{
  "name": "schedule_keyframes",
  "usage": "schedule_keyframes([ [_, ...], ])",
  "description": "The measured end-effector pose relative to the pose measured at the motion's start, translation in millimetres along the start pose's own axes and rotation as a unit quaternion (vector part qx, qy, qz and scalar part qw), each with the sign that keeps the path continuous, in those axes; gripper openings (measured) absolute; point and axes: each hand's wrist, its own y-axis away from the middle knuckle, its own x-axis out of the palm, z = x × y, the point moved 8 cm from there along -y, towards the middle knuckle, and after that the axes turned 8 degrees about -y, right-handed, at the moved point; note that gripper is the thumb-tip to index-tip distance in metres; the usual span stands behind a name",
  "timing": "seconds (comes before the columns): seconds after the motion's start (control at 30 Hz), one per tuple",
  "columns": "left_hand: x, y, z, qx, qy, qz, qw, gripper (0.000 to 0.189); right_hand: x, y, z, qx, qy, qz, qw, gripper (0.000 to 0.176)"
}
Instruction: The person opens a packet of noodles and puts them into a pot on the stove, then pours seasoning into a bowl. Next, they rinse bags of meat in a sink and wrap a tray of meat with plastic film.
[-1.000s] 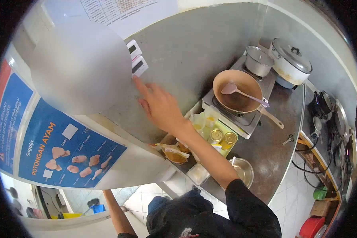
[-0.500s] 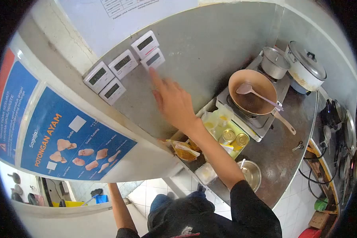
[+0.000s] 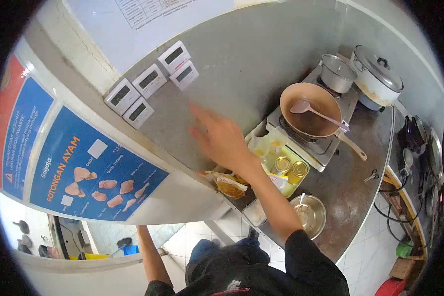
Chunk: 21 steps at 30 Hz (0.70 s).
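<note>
My right hand (image 3: 222,143) is in the air before the grey wall panel, just below several white digital timers (image 3: 184,74) fixed there. It touches none of them. Its index finger is stretched out and the thumb stands apart, with nothing visible in the grasp; the fingertips are a little blurred. Of my left arm only the forearm (image 3: 151,254) shows, since the poster-covered partition hides the hand.
A tan pan (image 3: 306,126) with a spatula (image 3: 320,114) sits on a stove beside a lidded pot (image 3: 338,74) and a rice cooker (image 3: 377,79). A tray (image 3: 292,189) holds cans and cups. A metal bowl (image 3: 314,217) and scissors (image 3: 371,175) lie on the counter.
My right hand has drawn back and down from the lowest timer on the right, leaving a gap between fingertip and timer. The view has shifted slightly.
</note>
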Motion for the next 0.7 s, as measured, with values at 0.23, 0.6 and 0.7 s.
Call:
schedule_keyframes([
  [0.23, 13.5, -1.3, -15.3, 0.044, 0.0, 0.007, 0.999, 0.046, 37.2, 218.0, -1.5, 0.27, -0.444, 0.143, 0.842, 0.035],
  [0.6, 36.3, 70.5, 7.5, 0.212, 0.03, -0.044, 0.976, 0.045, -110.7, 812.4, 157.9, 0.715, -0.055, -0.359, 0.598, 0.03],
  [0.7, 49.4, 126.8, 75.9, 0.208, 0.041, 0.013, 0.977, 0.045, -108.8, 923.2, 252.9, 0.758, -0.008, -0.494, 0.426, 0.03],
])
